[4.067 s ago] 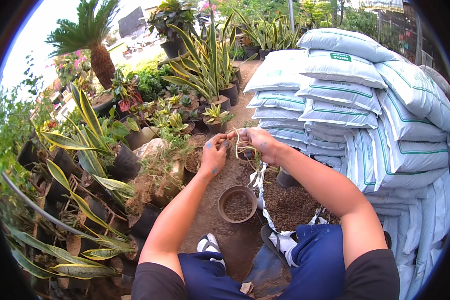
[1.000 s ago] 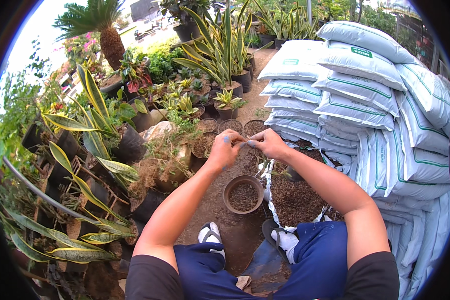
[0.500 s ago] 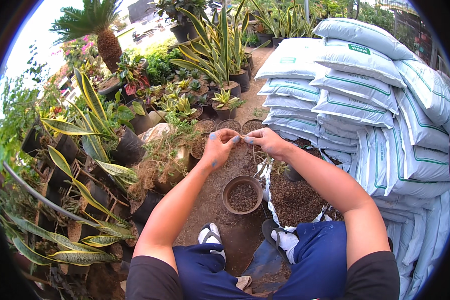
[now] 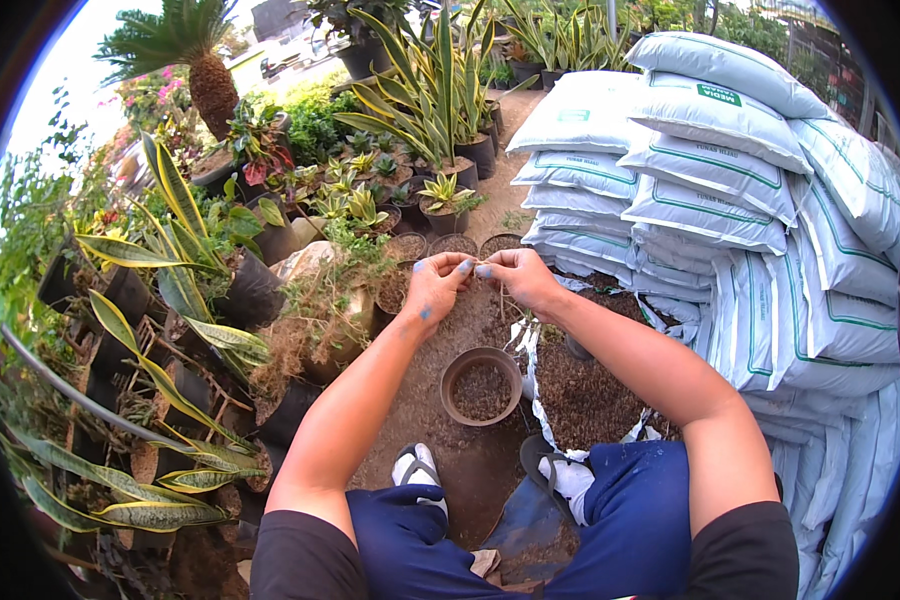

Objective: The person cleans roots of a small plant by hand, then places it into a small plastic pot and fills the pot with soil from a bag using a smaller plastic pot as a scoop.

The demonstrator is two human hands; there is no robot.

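Observation:
My left hand [image 4: 436, 285] and my right hand [image 4: 521, 278] meet fingertip to fingertip out in front of me, each closed in a pinch. Between them is a thin pale-brown strand [image 4: 478, 263]; it is too small to tell whether it is string or stem. Blue smears mark the fingers and the left wrist. Below the hands, a round brown pot [image 4: 481, 388] stands on the ground with dark, coarse potting mix inside. Right of it lies a torn-open white bag [image 4: 538, 400] with a heap of the same dark mix [image 4: 585, 395].
Stacked white sacks [image 4: 710, 190] rise high on the right. Potted snake plants [image 4: 185, 270] crowd the left side, beside a clump of uprooted weeds [image 4: 310, 325]. Several small filled pots [image 4: 454, 246] stand beyond my hands. My sandalled feet [image 4: 418, 470] flank the near ground.
Both hands have shifted slightly and the fingertips are closer together, still pinching the strand. The view has tilted a little; the pot stays on the ground.

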